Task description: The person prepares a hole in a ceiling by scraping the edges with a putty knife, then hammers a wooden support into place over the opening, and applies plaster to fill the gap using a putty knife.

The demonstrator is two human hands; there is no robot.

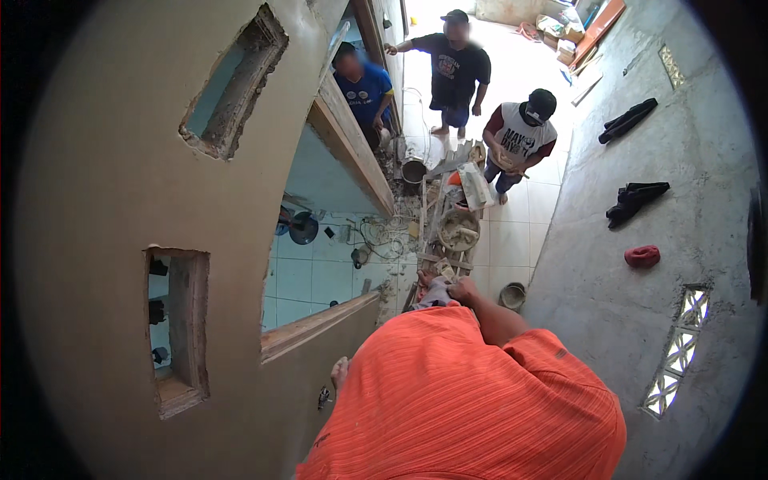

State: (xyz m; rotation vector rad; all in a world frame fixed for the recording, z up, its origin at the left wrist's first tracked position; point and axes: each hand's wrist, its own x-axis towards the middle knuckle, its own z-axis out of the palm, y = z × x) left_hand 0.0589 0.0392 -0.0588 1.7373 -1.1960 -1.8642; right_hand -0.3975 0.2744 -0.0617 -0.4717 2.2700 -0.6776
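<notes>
The 2 raw-edged wall openings (192,320), toward 8 and 10 o'clock, look cut but unfinished — the grips of right hand (462,289), at 4 o'clock, and hidden left hand I cannot tell.

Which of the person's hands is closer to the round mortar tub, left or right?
Right. The right hand is on the near side of the round mortar tub; what looks like the left hand is farther back, beside the beige wall.
</notes>
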